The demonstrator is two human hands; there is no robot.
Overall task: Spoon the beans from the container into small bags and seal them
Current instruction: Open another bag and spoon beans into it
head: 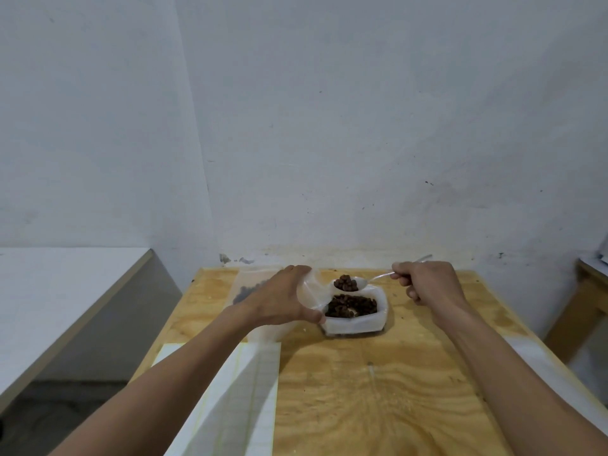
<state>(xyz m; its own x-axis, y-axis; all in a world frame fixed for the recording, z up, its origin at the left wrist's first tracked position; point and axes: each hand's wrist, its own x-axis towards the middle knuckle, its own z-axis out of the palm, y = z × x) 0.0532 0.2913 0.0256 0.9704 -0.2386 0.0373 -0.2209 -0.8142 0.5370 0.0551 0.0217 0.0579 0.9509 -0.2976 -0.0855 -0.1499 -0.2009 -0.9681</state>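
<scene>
A translucent white container (360,324) with dark brown beans (353,306) in it stands on the plywood table (378,390) near the far edge. My right hand (427,284) grips a metal spoon (378,278) whose bowl is heaped with beans, hovering just above the container's far left rim. My left hand (283,297) holds a small clear bag (311,291) with its mouth spread open beside the spoon's bowl, touching the container's left side. A flat clear bag with beans inside (248,289) lies on the table behind my left hand.
A stack of white gridded sheets (243,390) lies at the table's near left, partly under my left forearm. A white wall runs right behind the table. A white counter (65,291) stands to the left, a wooden piece of furniture (589,291) to the right.
</scene>
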